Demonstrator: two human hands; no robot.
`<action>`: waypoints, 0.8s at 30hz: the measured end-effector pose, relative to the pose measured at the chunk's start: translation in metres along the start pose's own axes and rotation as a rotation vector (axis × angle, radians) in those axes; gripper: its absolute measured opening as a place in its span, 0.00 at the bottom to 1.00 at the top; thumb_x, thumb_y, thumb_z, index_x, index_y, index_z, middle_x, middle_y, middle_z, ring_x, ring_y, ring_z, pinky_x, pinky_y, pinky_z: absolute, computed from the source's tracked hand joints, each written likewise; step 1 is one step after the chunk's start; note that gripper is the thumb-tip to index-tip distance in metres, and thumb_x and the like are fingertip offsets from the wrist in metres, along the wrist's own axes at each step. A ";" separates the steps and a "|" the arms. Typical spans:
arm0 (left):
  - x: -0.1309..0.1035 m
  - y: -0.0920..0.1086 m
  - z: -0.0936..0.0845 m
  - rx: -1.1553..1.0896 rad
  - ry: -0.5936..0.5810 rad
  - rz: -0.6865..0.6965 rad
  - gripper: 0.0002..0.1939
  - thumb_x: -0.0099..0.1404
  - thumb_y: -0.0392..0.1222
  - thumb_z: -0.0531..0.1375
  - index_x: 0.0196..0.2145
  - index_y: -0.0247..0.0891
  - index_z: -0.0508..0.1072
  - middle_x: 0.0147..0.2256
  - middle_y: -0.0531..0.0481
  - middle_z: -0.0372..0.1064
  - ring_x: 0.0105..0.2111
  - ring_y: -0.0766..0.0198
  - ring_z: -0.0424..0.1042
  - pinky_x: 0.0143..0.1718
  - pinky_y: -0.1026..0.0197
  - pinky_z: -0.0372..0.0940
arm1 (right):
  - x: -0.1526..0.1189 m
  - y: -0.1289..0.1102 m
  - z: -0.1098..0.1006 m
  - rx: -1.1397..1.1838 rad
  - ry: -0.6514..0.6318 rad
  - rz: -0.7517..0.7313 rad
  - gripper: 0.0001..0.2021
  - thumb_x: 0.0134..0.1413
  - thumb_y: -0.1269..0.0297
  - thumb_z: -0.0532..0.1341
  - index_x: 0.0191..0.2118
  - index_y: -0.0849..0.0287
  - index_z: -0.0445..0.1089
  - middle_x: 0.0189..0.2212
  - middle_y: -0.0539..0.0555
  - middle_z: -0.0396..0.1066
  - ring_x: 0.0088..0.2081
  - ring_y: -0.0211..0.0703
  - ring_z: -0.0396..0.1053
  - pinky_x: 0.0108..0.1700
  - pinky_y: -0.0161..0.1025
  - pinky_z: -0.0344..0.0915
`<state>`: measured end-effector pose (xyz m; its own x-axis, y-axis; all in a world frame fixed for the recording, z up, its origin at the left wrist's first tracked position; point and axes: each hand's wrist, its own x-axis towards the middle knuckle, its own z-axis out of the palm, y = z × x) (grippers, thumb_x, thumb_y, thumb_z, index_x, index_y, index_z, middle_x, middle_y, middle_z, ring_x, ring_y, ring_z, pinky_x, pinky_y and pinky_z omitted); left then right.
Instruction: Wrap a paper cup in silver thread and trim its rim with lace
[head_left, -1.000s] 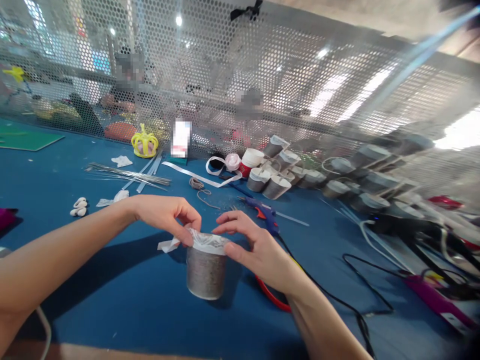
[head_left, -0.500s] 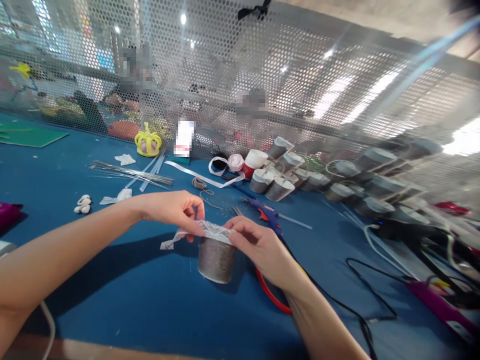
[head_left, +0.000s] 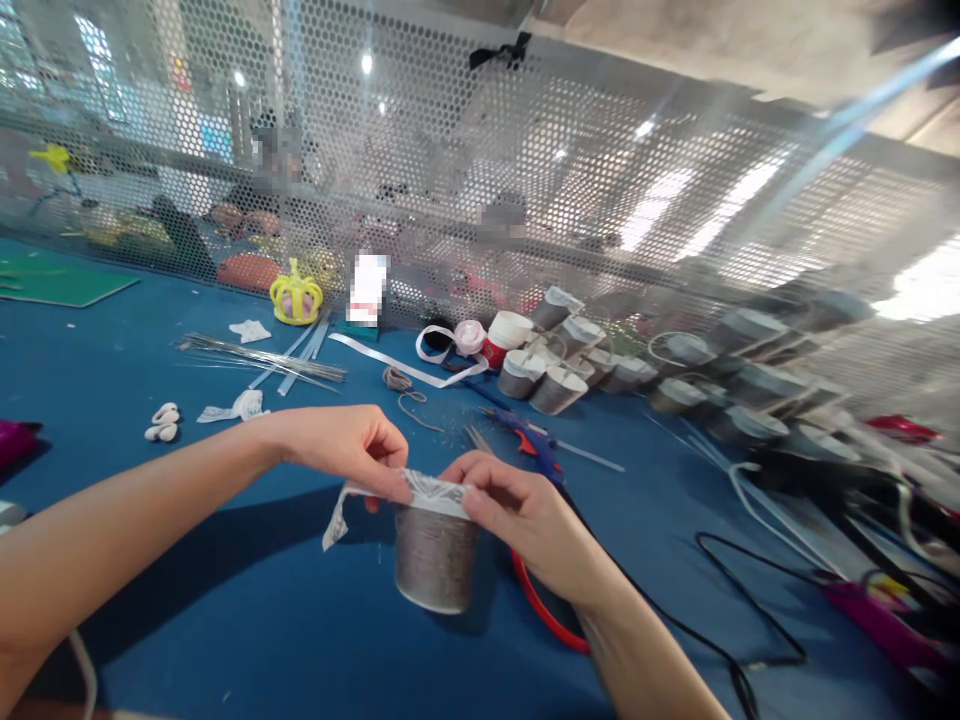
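Note:
Between my hands is a small grey-brown cup [head_left: 435, 565] with a thread-like wrapped surface, its pale bottom rim tipped toward me. White lace ribbon [head_left: 435, 490] runs around its upper edge, and a loose end hangs at the left. My left hand [head_left: 371, 455] pinches the lace at the cup's left rim, thumb in front. My right hand [head_left: 517, 505] grips the rim and lace on the right, its thumb outside and its fingers behind. Under my right forearm show the red handles of scissors [head_left: 544, 610]. A blue glue gun [head_left: 525, 435] lies beyond my right hand.
Several similar cups [head_left: 559, 388] crowd the back right. A yellow crown-shaped piece [head_left: 295, 295], metal wires [head_left: 262, 358], glue sticks [head_left: 304, 355] and white ribbon [head_left: 386, 358] lie toward the perforated screen [head_left: 420, 120]. Black cable [head_left: 675, 610] crosses the right side. People sit behind the screen.
The cup and both hands sit slightly lower in view, as the camera has tilted up a little. The loose lace end now droops downward instead of reaching out to the left.

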<state>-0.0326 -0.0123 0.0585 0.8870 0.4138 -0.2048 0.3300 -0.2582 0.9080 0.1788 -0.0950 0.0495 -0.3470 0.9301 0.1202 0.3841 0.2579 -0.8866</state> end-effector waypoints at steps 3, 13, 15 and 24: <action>0.001 -0.002 0.000 0.042 0.003 -0.036 0.18 0.53 0.53 0.61 0.21 0.34 0.65 0.20 0.54 0.67 0.19 0.73 0.60 0.20 0.70 0.53 | 0.001 -0.002 0.001 0.040 0.018 0.010 0.16 0.51 0.51 0.57 0.23 0.58 0.62 0.31 0.54 0.66 0.34 0.41 0.63 0.36 0.37 0.60; -0.010 0.018 -0.001 0.435 0.371 -0.067 0.22 0.54 0.60 0.55 0.24 0.35 0.68 0.22 0.53 0.66 0.21 0.69 0.61 0.21 0.67 0.51 | 0.001 0.008 -0.004 0.138 0.255 0.053 0.16 0.47 0.48 0.60 0.28 0.59 0.67 0.31 0.53 0.66 0.33 0.41 0.62 0.35 0.37 0.60; -0.013 0.024 0.005 0.355 0.235 -0.075 0.24 0.57 0.61 0.52 0.25 0.35 0.68 0.20 0.54 0.66 0.18 0.71 0.60 0.20 0.68 0.51 | 0.000 0.010 -0.004 0.203 0.278 0.056 0.16 0.47 0.49 0.60 0.29 0.59 0.67 0.30 0.53 0.67 0.32 0.41 0.63 0.35 0.38 0.61; 0.007 0.016 0.035 0.220 0.223 0.034 0.19 0.65 0.48 0.45 0.23 0.35 0.63 0.16 0.56 0.59 0.18 0.71 0.61 0.21 0.69 0.55 | 0.001 0.013 -0.005 0.230 0.390 0.055 0.15 0.46 0.50 0.61 0.30 0.58 0.68 0.31 0.53 0.69 0.30 0.39 0.63 0.33 0.36 0.61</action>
<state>-0.0099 -0.0440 0.0587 0.8141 0.5767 -0.0684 0.3848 -0.4475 0.8072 0.1879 -0.0898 0.0404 0.0338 0.9811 0.1906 0.1778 0.1818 -0.9671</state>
